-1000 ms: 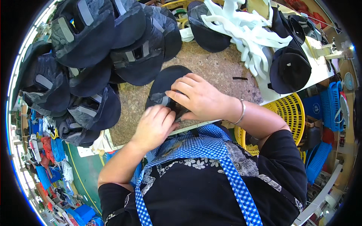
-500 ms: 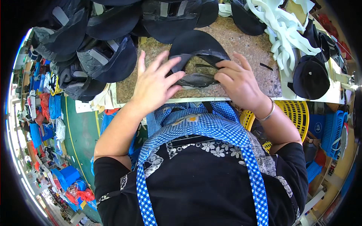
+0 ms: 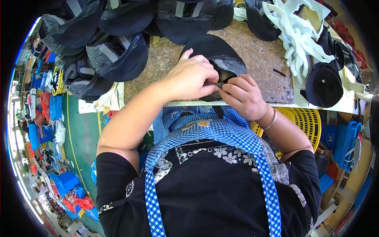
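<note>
A black cap (image 3: 213, 47) lies on the speckled board (image 3: 162, 55) in front of me, its curved brim pointing away and its underside edge partly showing. My left hand (image 3: 193, 77) reaches over the near left part of the cap, thumb and fingers pinched on its dark near edge. Close beside it, my right hand (image 3: 244, 96) pinches the same edge with curled fingers, the fingertips of both hands nearly meeting. Most of the cap's near part is hidden under my hands.
Several black caps (image 3: 118, 59) with grey strips are piled at the far left. White foam-like strips (image 3: 296, 39) hang in a tangle at the far right, near another black cap (image 3: 324, 85). A short black strip (image 3: 279, 72) lies on the board. Below the table edge stands a yellow basket (image 3: 308, 124).
My left hand has moved right and its spread fingers have closed into a pinch. My right hand has come down slightly and curled; both hands are now close together at the cap's near edge.
</note>
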A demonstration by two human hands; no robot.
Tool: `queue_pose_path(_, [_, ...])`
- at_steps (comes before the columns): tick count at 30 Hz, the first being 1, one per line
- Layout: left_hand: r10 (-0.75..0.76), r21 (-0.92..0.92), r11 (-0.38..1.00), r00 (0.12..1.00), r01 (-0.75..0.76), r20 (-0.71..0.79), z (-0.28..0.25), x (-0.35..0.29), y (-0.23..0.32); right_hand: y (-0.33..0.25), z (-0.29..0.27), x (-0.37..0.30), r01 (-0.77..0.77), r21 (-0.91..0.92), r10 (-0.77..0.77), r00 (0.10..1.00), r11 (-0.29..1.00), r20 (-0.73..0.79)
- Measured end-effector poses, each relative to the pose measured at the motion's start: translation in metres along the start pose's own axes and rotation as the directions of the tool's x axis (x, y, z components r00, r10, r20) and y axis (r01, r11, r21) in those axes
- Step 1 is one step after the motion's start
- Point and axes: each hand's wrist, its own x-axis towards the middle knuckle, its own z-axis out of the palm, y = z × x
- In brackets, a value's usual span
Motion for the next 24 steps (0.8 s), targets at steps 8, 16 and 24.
queue_pose_path(8, [-0.221,0.244,0.938,0.967,0.247,-0.128,0.009,0.013,0.008,-0.004,-0.003,0.007,-0.031,0.152,0.014,0.994,0.988,0.107])
queue_pose_path(16, [0.103,-0.023,0.993,0.961,-0.113,-0.255,0.009,-0.021,0.025,0.009,0.007,0.005,-0.319,0.218,0.309,0.948,0.922,0.082])
queue_pose_path(24, [0.225,0.273,0.953,0.908,-0.130,-0.353,0.025,-0.037,0.021,0.018,0.007,0.014,-0.308,0.168,0.288,0.948,0.936,0.134])
